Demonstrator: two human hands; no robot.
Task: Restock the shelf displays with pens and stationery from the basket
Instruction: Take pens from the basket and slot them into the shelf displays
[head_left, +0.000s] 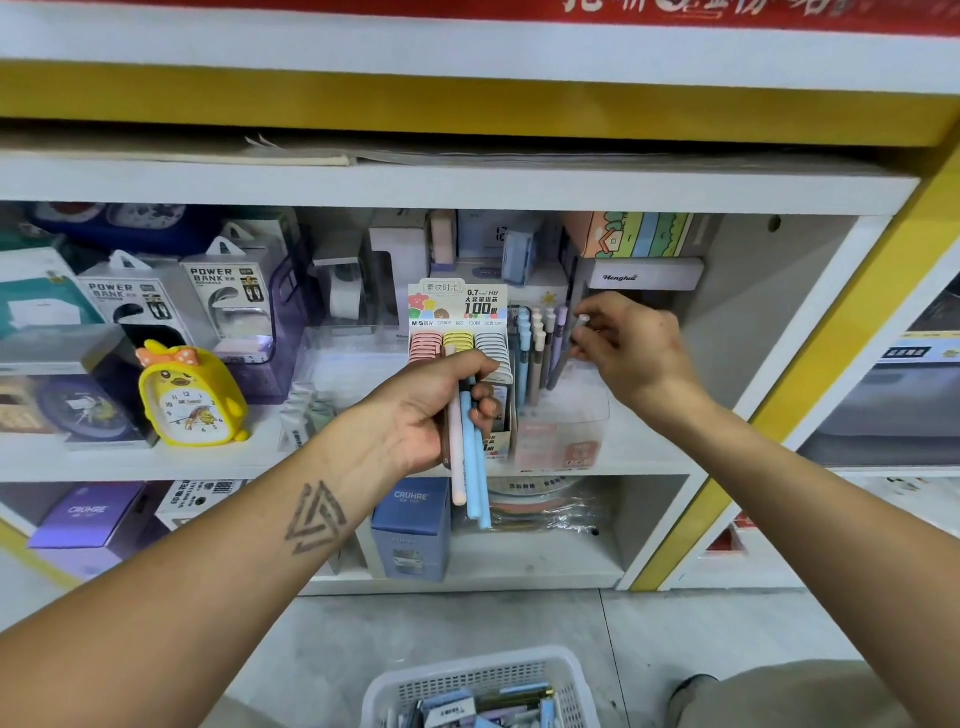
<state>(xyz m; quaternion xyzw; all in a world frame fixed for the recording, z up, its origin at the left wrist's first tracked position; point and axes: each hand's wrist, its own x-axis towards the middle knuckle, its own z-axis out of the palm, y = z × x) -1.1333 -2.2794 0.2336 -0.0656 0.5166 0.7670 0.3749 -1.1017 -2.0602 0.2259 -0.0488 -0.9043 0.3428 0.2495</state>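
My left hand (441, 405) grips a bundle of pastel pens (470, 457), pink and light blue, in front of the middle shelf. My right hand (628, 343) pinches one grey pen (563, 358) by its white-capped top, its lower end inside a clear pen holder (566, 415) where several pastel pens (535, 348) stand upright. Left of the holder stands a pencil-lead display box (457, 312) with pink, yellow and grey cases. A white mesh basket (478, 680) with assorted stationery sits on the floor at the bottom.
A yellow duck alarm clock (189, 395) and power bank boxes (228, 291) fill the shelf's left side. Boxes are stacked behind the display. The lower shelf holds blue and purple boxes (413, 525). A yellow-edged shelf frame (810, 374) rises on the right.
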